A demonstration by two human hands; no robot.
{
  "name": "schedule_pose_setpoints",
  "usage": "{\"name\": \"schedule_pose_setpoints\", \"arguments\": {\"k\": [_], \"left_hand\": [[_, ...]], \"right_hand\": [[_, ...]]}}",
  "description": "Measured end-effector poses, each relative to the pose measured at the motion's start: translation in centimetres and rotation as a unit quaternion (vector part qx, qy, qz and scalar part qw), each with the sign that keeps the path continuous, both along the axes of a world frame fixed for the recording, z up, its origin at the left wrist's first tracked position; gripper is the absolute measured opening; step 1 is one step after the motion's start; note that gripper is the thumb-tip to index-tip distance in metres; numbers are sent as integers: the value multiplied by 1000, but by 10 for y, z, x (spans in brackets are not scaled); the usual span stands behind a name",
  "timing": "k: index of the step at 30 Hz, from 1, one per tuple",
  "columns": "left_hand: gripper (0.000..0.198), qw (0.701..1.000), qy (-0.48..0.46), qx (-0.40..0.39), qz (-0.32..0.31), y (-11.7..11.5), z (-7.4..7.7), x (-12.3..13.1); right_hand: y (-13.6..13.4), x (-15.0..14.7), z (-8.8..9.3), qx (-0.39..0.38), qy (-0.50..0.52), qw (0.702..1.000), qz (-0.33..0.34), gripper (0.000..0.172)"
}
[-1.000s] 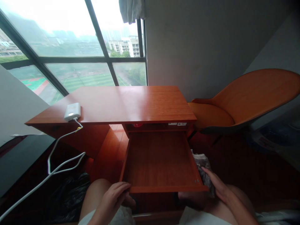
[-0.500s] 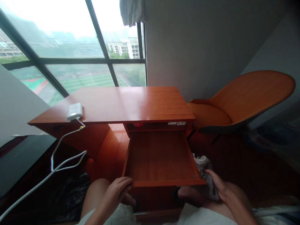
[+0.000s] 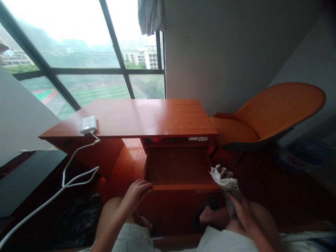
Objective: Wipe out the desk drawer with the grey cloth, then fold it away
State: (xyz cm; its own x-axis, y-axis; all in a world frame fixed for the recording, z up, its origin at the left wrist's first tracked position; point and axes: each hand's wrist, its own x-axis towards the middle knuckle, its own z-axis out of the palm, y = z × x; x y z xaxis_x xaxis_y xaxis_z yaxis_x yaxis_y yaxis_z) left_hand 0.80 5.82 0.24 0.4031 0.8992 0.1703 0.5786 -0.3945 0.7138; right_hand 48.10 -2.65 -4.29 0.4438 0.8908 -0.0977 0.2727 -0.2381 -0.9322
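In the head view, the left hand (image 3: 136,192) is laid on the front edge of the reddish-brown wooden drawer (image 3: 181,168), with the fingers together and resting at its left corner, not clamped. A crumpled grey-white cloth (image 3: 223,177) is gripped tightly in the right hand (image 3: 243,211), just outside the drawer's right front corner. The drawer stands part-way out of the wooden desk (image 3: 147,117) with nothing seen inside, so the work is judged to be midway.
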Motion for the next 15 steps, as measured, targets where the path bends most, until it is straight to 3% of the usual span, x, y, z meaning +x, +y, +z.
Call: {"name": "schedule_pose_setpoints", "arguments": {"k": [1,3,6,10,15], "left_hand": [[23,1000,7,1,7,1,4,2],[23,999,8,-6,34,1,13,7],[26,995,-45,-40,85,-3,21,8],[37,957,-184,-96,204,-11,18,-1],[50,869,-347,-208,286,-23,8,-9]], "right_hand": [[1,-10,5,33,-77,996,38,53],[7,-36,18,87,-239,959,125,50],[21,-84,41,83,-391,896,195,57],[33,-165,63,65,-405,882,234,59],[42,-281,74,86,-337,876,334,69]]}}
